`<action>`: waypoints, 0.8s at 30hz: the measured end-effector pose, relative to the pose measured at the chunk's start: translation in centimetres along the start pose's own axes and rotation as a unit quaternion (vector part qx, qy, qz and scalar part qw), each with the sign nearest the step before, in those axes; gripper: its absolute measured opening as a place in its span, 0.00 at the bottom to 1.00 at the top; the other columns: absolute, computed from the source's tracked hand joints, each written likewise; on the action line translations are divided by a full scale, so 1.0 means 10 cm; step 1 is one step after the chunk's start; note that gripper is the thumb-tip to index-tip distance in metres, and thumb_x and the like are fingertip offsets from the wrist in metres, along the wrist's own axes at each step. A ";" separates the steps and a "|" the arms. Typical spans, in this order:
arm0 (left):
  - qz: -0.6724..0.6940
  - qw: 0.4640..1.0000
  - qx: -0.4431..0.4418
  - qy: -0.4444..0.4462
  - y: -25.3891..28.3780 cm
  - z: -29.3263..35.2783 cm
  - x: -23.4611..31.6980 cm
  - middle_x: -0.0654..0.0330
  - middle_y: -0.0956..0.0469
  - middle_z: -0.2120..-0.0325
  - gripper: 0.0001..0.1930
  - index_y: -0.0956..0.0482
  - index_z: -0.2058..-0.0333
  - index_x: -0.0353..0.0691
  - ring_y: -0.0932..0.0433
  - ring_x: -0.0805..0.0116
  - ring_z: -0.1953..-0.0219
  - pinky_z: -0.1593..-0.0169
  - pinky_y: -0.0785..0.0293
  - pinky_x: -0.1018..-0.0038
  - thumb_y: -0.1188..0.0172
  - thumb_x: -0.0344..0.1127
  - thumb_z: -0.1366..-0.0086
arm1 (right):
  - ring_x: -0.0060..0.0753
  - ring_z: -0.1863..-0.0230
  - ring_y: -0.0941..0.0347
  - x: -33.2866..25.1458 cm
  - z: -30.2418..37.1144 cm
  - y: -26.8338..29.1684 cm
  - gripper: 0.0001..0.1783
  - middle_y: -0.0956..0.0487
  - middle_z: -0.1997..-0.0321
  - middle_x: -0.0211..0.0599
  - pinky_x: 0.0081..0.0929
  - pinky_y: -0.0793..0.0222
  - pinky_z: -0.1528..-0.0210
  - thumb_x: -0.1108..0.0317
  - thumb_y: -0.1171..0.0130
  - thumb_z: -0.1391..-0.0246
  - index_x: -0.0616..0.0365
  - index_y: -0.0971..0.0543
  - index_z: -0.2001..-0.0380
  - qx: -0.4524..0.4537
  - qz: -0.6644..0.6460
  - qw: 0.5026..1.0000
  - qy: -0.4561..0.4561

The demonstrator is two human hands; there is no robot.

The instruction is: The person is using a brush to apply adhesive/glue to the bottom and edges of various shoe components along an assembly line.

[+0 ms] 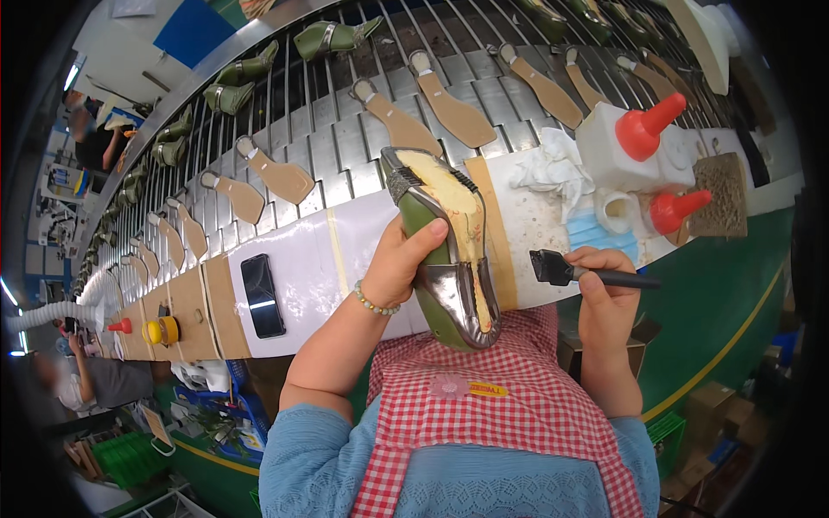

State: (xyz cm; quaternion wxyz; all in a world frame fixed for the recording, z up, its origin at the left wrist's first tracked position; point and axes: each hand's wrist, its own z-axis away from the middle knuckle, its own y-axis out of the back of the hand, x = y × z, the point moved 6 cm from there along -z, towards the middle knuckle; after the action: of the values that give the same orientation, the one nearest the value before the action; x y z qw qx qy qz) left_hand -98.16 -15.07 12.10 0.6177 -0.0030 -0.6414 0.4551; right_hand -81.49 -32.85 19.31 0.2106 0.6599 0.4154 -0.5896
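My left hand (397, 263) grips a green shoe upper on a last (420, 205), its underside turned up toward me. Cream-coloured material fills the middle of that underside, framed by dark gathered edges. To the right, my right hand (604, 289) is closed around the dark handle of a flat brush (553, 268). The black bristles point left toward the shoe, apart from it. Just beyond the brush lie a blue folded cloth or mask (596, 235) and a small white round container (616, 210).
A slatted metal conveyor (324, 164) carries tan soles (449, 108) and green lasted shoes (332, 39). White bottles with red nozzles (649, 128) and crumpled white tissue (557, 168) stand at right. A black phone (262, 295) lies at left. Other people (95, 142) are at far left.
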 end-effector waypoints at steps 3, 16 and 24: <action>-0.014 1.000 -0.003 0.008 -0.04 0.01 0.01 0.57 0.25 0.56 0.26 0.32 0.49 0.32 0.25 0.69 0.55 0.51 0.28 0.72 0.40 0.43 0.39 | 0.31 0.56 0.28 0.02 0.00 0.00 0.12 0.23 0.59 0.46 0.26 0.34 0.51 0.78 0.39 0.51 0.64 0.27 0.63 0.002 -0.005 1.000 -0.007; 0.076 0.996 0.002 0.054 0.05 -0.16 0.07 0.58 0.24 0.55 0.27 0.32 0.48 0.34 0.24 0.69 0.55 0.50 0.28 0.72 0.41 0.47 0.38 | 0.32 0.56 0.28 0.03 -0.02 0.08 0.10 0.24 0.59 0.45 0.27 0.34 0.49 0.80 0.40 0.52 0.64 0.26 0.64 0.027 0.011 1.000 -0.002; 0.096 0.982 0.029 -0.162 0.46 -1.19 1.24 0.59 0.27 0.49 0.24 0.33 0.45 0.40 0.28 0.61 0.47 0.40 0.35 0.61 0.41 0.38 0.39 | 0.32 0.57 0.27 0.09 -0.12 0.17 0.08 0.23 0.61 0.44 0.27 0.34 0.51 0.81 0.39 0.54 0.64 0.24 0.67 0.024 0.002 0.999 -0.040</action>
State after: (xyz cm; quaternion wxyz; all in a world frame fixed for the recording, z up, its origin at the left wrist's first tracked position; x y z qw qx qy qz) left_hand -94.20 1.56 17.04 0.4585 0.0273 -0.7162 0.5255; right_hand -79.39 -32.62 18.36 0.2116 0.6417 0.3912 -0.6248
